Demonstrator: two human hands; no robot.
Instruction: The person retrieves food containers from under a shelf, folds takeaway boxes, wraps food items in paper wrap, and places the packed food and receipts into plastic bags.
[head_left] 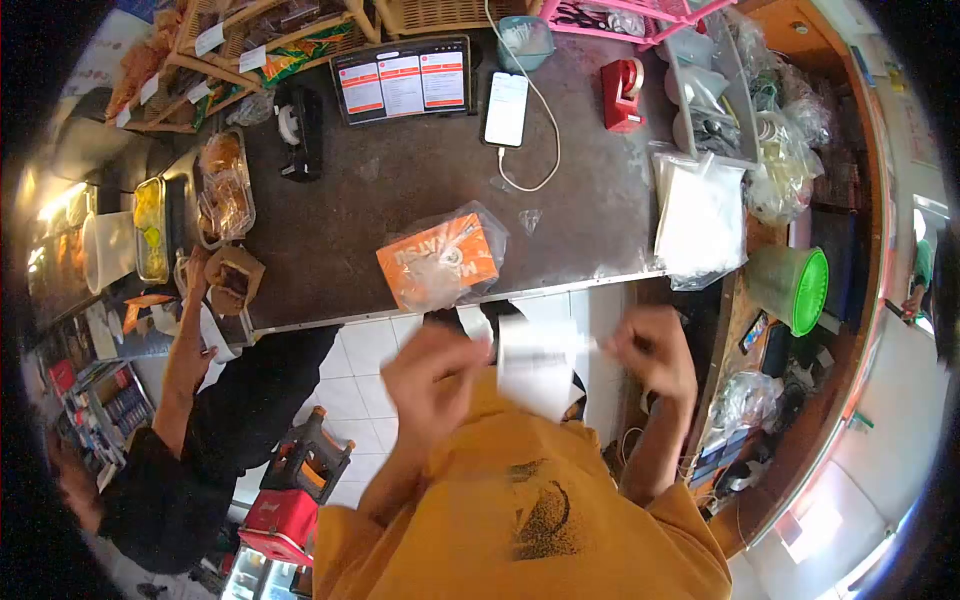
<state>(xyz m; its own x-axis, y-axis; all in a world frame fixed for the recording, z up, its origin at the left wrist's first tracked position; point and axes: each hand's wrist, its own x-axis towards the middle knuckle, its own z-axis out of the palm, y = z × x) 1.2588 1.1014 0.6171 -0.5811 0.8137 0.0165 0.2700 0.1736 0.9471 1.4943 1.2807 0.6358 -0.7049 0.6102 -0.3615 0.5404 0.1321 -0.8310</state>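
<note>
Just in front of the counter's edge, a blurred white paper slip (537, 362) hangs between my two hands. My left hand (436, 378) is beside the slip's left side, its fingers curled together and smeared by motion. To the right of the slip, my right hand (655, 350) has its thumb and fingers pinched together, also blurred, at what looks like a thin white strip. An orange box (438, 262) in a clear plastic bag lies on the dark counter (420, 175) near its front edge, beyond my left hand.
A co-worker's arm (181, 365) reaches to a brown paper food container (234, 280) at left. Behind are a tablet (402, 82), a charging phone (507, 108) and a red tape dispenser (623, 95). Clear plastic bags (698, 215) lie right; a green-lidded tub (808, 291) stands beyond.
</note>
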